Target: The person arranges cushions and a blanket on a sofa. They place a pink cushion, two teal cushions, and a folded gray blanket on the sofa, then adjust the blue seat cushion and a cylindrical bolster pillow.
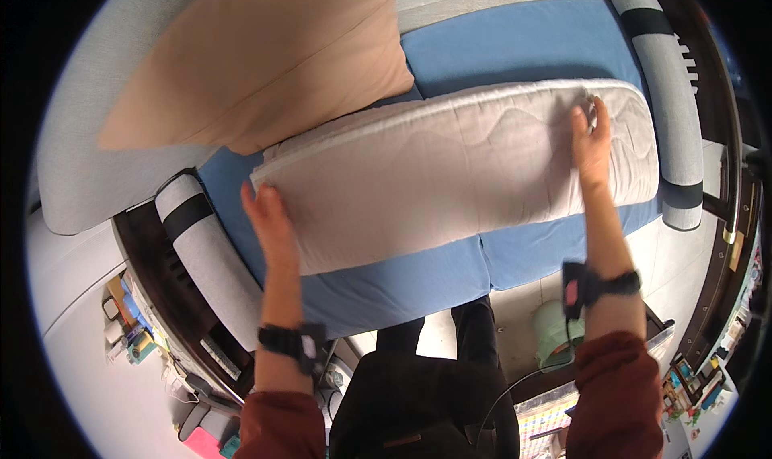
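Note:
A folded quilted pad (422, 163), pale pinkish with white edging, lies lengthwise across a blue sofa seat (392, 284). My left hand (269, 215) is at the pad's left end, by its far corner, fingers apart; whether it touches the fabric is hard to tell. Over the right part of the pad is my right hand (593, 145), thumb and fingers spread near the white edging. It casts a shadow on the pad. Neither hand is visibly closed on the fabric. Both forearms wear dark straps with small devices.
A large peach cushion (289, 67) leans on the grey backrest (108, 97). Grey bolsters with black bands flank the seat, one left (208, 254) and one right (660, 103). A pale green bin (552, 332) stands on the floor by my legs. A cable runs near my right arm.

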`<state>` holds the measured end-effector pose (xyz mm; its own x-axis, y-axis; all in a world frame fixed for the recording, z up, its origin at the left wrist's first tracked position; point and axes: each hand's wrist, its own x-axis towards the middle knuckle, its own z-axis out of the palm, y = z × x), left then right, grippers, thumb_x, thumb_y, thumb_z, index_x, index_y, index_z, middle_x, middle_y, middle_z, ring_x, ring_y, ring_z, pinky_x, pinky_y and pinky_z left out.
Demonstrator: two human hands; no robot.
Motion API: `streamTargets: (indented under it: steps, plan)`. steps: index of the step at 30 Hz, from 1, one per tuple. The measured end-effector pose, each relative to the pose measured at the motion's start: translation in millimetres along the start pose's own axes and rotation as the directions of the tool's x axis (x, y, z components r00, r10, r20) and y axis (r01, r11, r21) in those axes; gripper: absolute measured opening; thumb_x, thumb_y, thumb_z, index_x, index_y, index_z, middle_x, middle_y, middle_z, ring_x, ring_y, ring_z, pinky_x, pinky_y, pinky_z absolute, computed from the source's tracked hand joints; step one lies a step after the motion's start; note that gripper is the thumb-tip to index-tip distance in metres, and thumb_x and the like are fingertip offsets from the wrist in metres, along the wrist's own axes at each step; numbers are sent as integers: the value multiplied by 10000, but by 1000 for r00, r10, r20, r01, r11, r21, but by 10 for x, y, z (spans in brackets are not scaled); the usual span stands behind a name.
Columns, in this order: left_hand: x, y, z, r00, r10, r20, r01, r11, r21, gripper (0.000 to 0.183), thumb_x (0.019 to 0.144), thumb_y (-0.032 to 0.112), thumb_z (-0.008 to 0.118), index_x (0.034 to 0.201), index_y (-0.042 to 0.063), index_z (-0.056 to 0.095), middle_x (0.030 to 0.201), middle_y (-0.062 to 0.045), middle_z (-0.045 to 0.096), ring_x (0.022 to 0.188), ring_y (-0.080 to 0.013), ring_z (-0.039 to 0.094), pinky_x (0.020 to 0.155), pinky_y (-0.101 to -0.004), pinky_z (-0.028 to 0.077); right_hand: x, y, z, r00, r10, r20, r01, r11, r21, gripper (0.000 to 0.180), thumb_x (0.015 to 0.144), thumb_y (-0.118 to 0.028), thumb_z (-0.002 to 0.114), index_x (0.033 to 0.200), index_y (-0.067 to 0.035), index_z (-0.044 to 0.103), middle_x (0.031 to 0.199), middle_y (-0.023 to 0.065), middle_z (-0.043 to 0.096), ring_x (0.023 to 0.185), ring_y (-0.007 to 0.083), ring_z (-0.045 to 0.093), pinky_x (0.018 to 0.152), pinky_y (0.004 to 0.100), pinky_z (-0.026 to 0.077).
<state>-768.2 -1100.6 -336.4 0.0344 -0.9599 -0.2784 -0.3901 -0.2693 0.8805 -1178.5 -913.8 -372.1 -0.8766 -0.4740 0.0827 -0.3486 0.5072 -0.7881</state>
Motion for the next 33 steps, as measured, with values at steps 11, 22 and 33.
streamTargets:
  steps: [11, 22, 33]
  plan:
    - [-172, -182, 1232, 664, 249, 705, -739, 364, 568, 646, 831, 433, 514, 1347, 95, 322, 1440, -169, 186, 1324, -341, 170, 1046, -497, 154, -406, -7, 355, 821, -273, 502, 563, 537, -628, 578, 832, -315, 516, 1344, -121, 330, 1399, 64, 314, 1288, 263, 283, 1041, 465, 201]
    - [-80, -159, 1272, 675, 307, 671, -735, 354, 578, 631, 857, 378, 483, 1363, 59, 282, 1444, -194, 153, 1336, -361, 111, 1042, -496, 148, 157, 1425, -825, 977, -200, 76, 170, 511, -842, 669, 891, -522, 352, 1382, -83, 233, 1441, 110, 226, 1335, 304, 168, 1053, 449, 169]
    - [-1464, 126, 2072, 625, 281, 728, -756, 448, 476, 479, 818, 278, 550, 1278, 195, 443, 1415, -145, 264, 1305, -379, 213, 1007, -561, 171, -890, 930, -977, 513, 632, 581, -628, -185, 756, 662, 789, -352, 652, 1309, -78, 348, 1348, 71, 349, 1226, 265, 341, 1022, 474, 280]
